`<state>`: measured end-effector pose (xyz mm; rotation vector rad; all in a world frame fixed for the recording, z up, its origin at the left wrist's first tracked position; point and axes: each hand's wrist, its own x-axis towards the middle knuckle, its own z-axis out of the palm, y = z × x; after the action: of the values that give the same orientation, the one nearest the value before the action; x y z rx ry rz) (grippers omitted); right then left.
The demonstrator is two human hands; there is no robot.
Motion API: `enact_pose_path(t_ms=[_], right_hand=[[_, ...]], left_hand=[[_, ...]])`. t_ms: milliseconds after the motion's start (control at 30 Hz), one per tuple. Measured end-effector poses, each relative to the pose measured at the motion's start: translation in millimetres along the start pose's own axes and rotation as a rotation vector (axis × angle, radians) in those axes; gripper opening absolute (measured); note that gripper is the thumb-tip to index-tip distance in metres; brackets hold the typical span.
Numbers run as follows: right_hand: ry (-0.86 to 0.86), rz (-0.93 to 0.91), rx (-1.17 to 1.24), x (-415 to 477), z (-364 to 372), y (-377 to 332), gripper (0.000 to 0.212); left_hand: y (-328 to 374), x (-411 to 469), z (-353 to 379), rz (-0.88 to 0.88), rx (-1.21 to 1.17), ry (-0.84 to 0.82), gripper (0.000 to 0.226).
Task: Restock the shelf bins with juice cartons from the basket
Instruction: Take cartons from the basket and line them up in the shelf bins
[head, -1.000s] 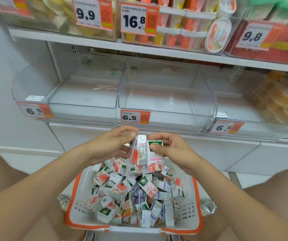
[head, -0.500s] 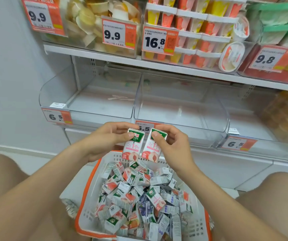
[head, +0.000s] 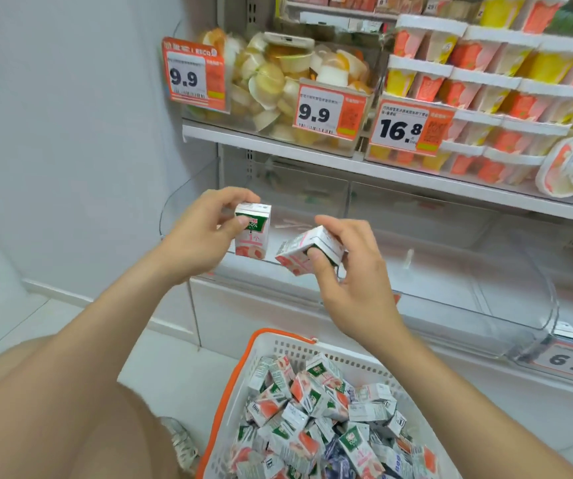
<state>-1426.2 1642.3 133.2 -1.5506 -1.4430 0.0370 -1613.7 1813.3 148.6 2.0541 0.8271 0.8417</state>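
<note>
Head view: upright carton (head: 252,233) is pinched by left hand (head: 205,233), tilted carton (head: 307,252) by right hand (head: 350,274); shelf bins (head: 506,305) beyond appear unfilled; basket (head: 299,350) beneath is heaped.

Upright carton (head: 252,233) between left hand (head: 202,238) fingers; tilted carton (head: 304,252) in right hand (head: 352,274) fingers, just right of it, not touching. Bins (head: 468,261) directly behind the fingers, upper shelf (head: 312,160) above them. Basket (head: 307,352) below the fingers, nearer, loose cartons (head: 312,409) piled inside.
</note>
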Motion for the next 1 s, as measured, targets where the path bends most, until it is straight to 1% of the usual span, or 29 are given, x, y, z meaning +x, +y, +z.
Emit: enact_pose_path(t_ms=[67,133,200,267,333,400,433,500,600,667,733,800,833,867,933,967,1000], right_hand=[[0.025,-0.048,-0.051,19.8,20.9,-3.5,0.04],[-0.024,-0.061,-0.112,38.9,41.8,-0.8,0.039],[-0.134,-0.019,-0.192,56.7,60.5,6.5,0.039],[-0.262,0.073,-0.239,72.7,77.0,15.4,0.039],[-0.392,0.147,-0.259,85.0,92.2,22.1,0.038],[-0.485,0.145,-0.339,93.2,109.0,27.9,0.039],[-0.508,0.164,-0.346,96.2,116.4,30.1,0.039],[-0.521,0.246,-0.277,102.6,127.9,32.6,0.038],[-0.566,0.393,-0.113,108.9,137.1,35.0,0.034],[-0.61,0.398,-0.104,110.2,138.4,37.4,0.035],[-0.63,0.404,-0.119,107.9,136.5,39.6,0.041],[-0.624,0.372,-0.166,102.3,131.5,36.6,0.043],[-0.575,0.306,-0.209,98.4,128.6,33.4,0.042],[-0.488,0.212,-0.244,92.8,124.3,29.6,0.04],[-0.298,0.029,-0.237,72.0,107.3,18.8,0.033],[-0.248,-0.02,-0.218,57.6,96.1,14.0,0.029],[-0.248,-0.04,-0.211,41.5,83.4,10.4,0.026]], left_hand=[[-13.5,12.6,-10.4,0.019,0.126,0.063,0.04],[-28.3,24.1,-16.0,0.019,0.246,0.079,0.041],[-42.9,31.8,-19.8,0.0,0.324,0.045,0.04],[-56.5,35.5,-21.2,-0.004,0.424,-0.023,0.04],[-67.8,35.8,-20.5,-0.003,0.597,-0.083,0.041],[-76.1,35.0,-19.4,-0.017,0.813,-0.107,0.044],[-78.7,35.0,-19.2,-0.029,0.884,-0.114,0.046],[-79.7,35.1,-18.6,-0.076,0.92,-0.148,0.052],[-76.9,35.0,-17.6,-0.162,0.877,-0.213,0.055],[-76.4,33.5,-16.8,-0.181,0.879,-0.233,0.051],[-74.3,30.7,-14.0,-0.17,0.87,-0.219,0.049],[-68.1,25.1,-7.5,-0.114,0.836,-0.174,0.051],[-64.0,21.0,-3.5,-0.064,0.823,-0.133,0.047],[-59.3,16.1,1.1,-0.012,0.804,-0.088,0.041],[-47.8,2.3,13.8,0.082,0.743,-0.017,0.026],[-41.6,-6.2,21.4,0.115,0.705,-0.006,0.021],[-35.5,-15.3,29.8,0.13,0.668,-0.021,0.017]])
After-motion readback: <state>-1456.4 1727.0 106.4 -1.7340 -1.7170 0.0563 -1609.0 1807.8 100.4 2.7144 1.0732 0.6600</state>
